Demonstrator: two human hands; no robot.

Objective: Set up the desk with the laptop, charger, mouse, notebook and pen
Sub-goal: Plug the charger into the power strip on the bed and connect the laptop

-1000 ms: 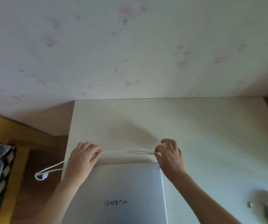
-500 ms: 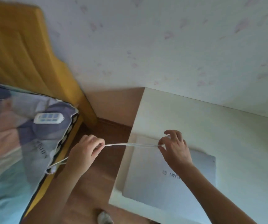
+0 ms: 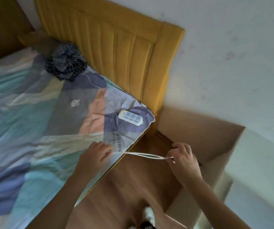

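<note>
A thin white charger cable [image 3: 143,155] is stretched taut in a doubled strand between my two hands. My left hand [image 3: 95,156] grips one end over the edge of the bed. My right hand [image 3: 182,158] pinches the other end above the wooden floor. A white power strip [image 3: 130,117] with blue sockets lies on the bedspread near the corner of the bed, beyond my left hand. Only the white desk's [image 3: 261,162] left part shows at the right edge. The laptop, mouse, notebook and pen are out of view.
A bed with a patterned bedspread [image 3: 34,129] fills the left. Its yellow headboard [image 3: 116,47] stands against the wall. A dark crumpled cloth [image 3: 65,63] lies near the headboard. Wooden floor [image 3: 133,187] runs between bed and desk.
The view has swung left from the desk and laptop to the bed. Both hands, still holding the cable, have moved off the desk and now hang over the bed edge and floor.
</note>
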